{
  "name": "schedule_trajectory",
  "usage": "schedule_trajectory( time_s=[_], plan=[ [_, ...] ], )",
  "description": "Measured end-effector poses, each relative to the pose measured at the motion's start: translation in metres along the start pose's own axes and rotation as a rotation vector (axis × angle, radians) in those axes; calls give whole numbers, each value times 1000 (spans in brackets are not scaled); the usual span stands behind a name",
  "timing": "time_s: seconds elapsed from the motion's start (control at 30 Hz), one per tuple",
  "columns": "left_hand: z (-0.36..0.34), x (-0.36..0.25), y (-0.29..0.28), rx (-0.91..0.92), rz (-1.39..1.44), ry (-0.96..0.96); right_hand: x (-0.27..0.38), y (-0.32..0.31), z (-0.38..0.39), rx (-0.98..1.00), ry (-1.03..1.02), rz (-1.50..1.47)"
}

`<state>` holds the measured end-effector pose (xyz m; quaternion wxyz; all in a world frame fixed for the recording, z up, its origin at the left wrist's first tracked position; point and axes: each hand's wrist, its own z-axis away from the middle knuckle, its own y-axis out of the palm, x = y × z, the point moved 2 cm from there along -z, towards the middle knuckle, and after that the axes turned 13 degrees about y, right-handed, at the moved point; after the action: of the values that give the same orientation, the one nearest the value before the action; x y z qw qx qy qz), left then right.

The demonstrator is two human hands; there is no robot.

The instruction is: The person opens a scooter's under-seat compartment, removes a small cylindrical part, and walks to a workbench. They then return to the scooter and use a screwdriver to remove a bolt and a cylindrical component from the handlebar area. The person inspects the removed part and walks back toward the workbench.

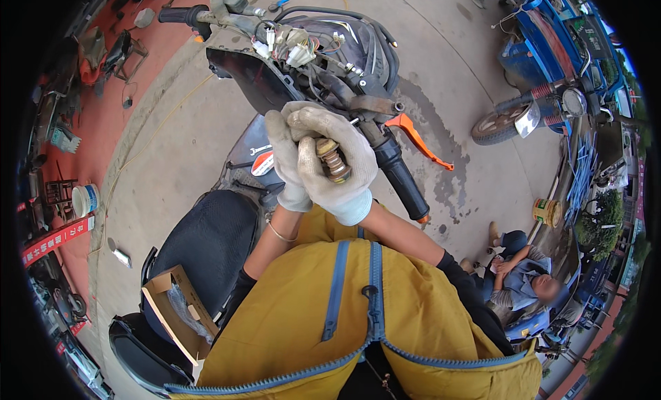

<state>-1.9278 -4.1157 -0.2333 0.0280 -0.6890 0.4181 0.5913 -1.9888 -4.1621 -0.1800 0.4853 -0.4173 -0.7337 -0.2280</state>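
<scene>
White, soiled work gloves cover both of my hands, raised together in front of the scooter's handlebar. My right hand (348,149) curls round a short, ribbed, brass-and-rust-coloured metal piece (333,160); it looks like a thick bolt with flanged ends, though its exact kind is unclear. My left hand (281,149) presses against the right one from the left side, its fingers bent and partly hidden. Whether it also grips the metal piece cannot be made out. Close by are the black handlebar grip (403,180), an orange brake lever (420,142) and bare wiring connectors (296,49).
A black seat (206,245) lies to the left, with an open cardboard box (175,310) on it. A wrench (260,150) rests on the footboard. At right, a person (520,272) sits near a yellow bucket (547,212) and a blue three-wheeler (544,49).
</scene>
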Motion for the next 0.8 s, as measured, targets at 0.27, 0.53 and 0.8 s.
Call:
schedule_trajectory(
  time_s=[0.27, 0.53, 0.8],
  plan=[
    [6, 9, -6, -145, 304, -218, 8, -10, -6, 179, 64, -8],
    [1, 45, -15, 26, 533, -156, 5, -11, -11, 288, -14, 56],
    [26, 60, -24, -106, 353, -44, -2, 0, -5, 229, -154, 153]
  ],
)
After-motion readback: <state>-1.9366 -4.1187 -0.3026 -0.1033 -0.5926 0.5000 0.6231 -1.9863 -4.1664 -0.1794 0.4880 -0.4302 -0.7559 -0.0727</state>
